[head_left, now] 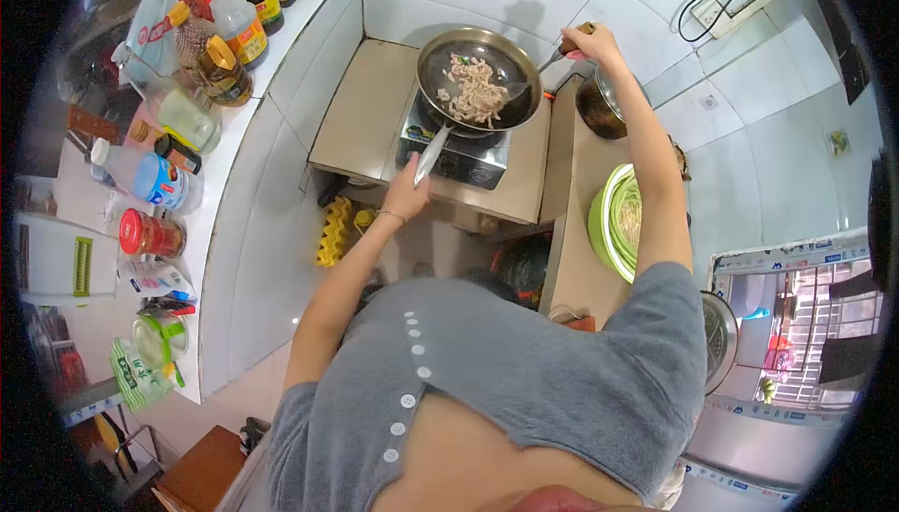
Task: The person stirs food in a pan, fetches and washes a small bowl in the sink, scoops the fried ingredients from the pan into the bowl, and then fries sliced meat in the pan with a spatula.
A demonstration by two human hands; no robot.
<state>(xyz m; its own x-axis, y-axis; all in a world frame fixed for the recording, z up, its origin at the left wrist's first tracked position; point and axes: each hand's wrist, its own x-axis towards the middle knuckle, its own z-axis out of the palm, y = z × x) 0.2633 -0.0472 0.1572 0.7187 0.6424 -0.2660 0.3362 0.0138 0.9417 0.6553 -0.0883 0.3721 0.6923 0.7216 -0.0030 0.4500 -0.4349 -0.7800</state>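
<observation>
A wide pan (433, 91) sits on the gas stove (478, 168), with pale strips of meat (476, 91) and a bit of green inside. My left hand (406, 192) is wrapped round the end of the pan's silver handle (432, 156). Above the pan's right rim, my right hand (592, 42) grips the wooden handle of a spatula (553, 58), whose blade reaches into the pan beside the meat.
Bottles (242, 21) and jars (153, 234) line the white ledge at the left. A dark pot (599, 109) stands right of the stove, behind a green basin (599, 224) holding pale strands. Yellow egg trays (333, 234) are below the counter.
</observation>
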